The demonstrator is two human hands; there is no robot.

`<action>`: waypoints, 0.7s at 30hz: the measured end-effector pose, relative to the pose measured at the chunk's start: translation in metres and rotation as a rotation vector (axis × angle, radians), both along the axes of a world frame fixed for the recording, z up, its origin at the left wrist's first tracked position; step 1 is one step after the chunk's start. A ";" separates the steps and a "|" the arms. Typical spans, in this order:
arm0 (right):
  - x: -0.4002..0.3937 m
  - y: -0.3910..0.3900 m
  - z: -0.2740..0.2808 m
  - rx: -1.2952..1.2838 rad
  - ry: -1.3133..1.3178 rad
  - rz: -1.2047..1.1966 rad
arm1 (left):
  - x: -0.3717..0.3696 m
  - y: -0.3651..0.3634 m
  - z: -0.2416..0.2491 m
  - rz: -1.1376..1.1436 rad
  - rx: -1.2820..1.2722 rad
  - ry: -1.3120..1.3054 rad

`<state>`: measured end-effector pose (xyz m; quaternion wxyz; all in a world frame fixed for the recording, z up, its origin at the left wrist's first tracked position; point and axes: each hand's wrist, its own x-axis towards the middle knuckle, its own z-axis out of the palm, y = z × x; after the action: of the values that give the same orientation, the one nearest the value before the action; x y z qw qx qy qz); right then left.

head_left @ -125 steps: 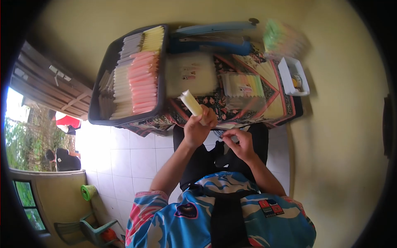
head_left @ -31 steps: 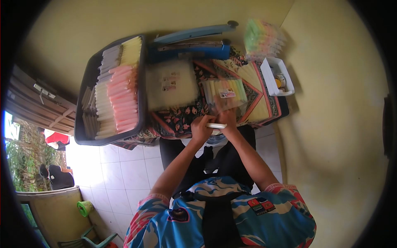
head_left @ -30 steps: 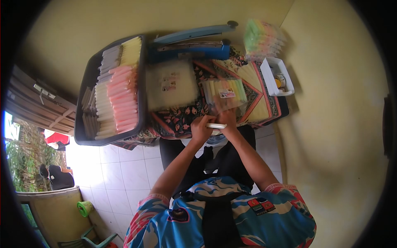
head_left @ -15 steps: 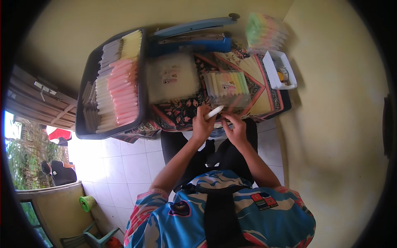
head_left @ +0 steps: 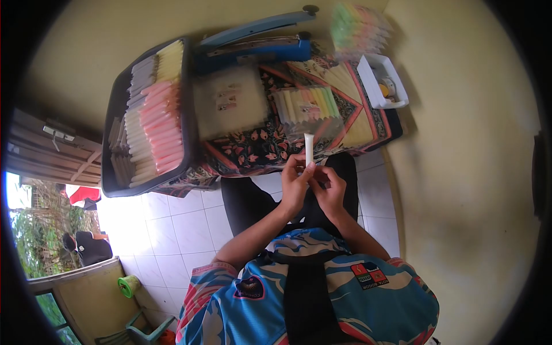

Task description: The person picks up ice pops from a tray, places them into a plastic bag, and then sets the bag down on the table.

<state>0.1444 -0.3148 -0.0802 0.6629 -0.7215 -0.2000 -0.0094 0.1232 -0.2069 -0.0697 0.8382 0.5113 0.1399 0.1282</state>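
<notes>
A slim white stick point(head_left: 309, 148), perhaps in a wrapper, stands nearly upright above my lap. My left hand point(head_left: 295, 185) is closed around its lower part, with the thumb against it. My right hand point(head_left: 329, 191) meets the left at the stick's lower end, its fingers pinched together there; the very bottom is hidden. Just beyond lies a clear pack of pastel sticks point(head_left: 309, 106) with a label. To its left, a stack of clear labelled bags point(head_left: 230, 102) rests on the patterned cloth point(head_left: 253, 150).
A dark tray point(head_left: 186, 123) at the left holds rows of pink, white, yellow and greyish sticks. Behind the bags stands a blue long-armed sealer point(head_left: 259, 49). Filled packs point(head_left: 359, 31) are piled at the back right, near a white box point(head_left: 371, 86) with small items.
The white stick has turned from slanted to nearly upright. Both hands have drawn closer together and slightly towards me, and the right now meets the left at its lower end.
</notes>
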 end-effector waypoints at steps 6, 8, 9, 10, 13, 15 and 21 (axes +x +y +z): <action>0.003 -0.016 -0.010 0.023 0.072 -0.068 | 0.014 0.019 -0.015 0.073 0.497 -0.041; 0.006 -0.026 -0.026 0.038 0.113 -0.072 | 0.022 0.037 -0.007 0.235 0.922 -0.138; 0.006 -0.032 -0.033 0.045 0.136 -0.075 | 0.025 0.044 0.000 0.315 1.133 -0.187; 0.006 -0.036 -0.040 0.049 0.164 -0.084 | 0.031 0.050 0.003 0.317 1.247 -0.213; 0.003 -0.039 -0.050 -0.028 0.204 -0.084 | 0.046 0.061 0.005 0.299 1.490 -0.271; 0.004 -0.034 -0.056 -0.037 0.222 -0.101 | 0.054 0.065 -0.005 0.253 1.521 -0.279; 0.026 -0.005 -0.044 -0.066 0.111 -0.133 | 0.068 0.068 -0.023 0.252 1.377 -0.319</action>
<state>0.1704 -0.3196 -0.1238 0.6466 -0.7541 -0.1147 -0.0070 0.1911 -0.1390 -0.0928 0.3142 0.8791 -0.0392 0.3563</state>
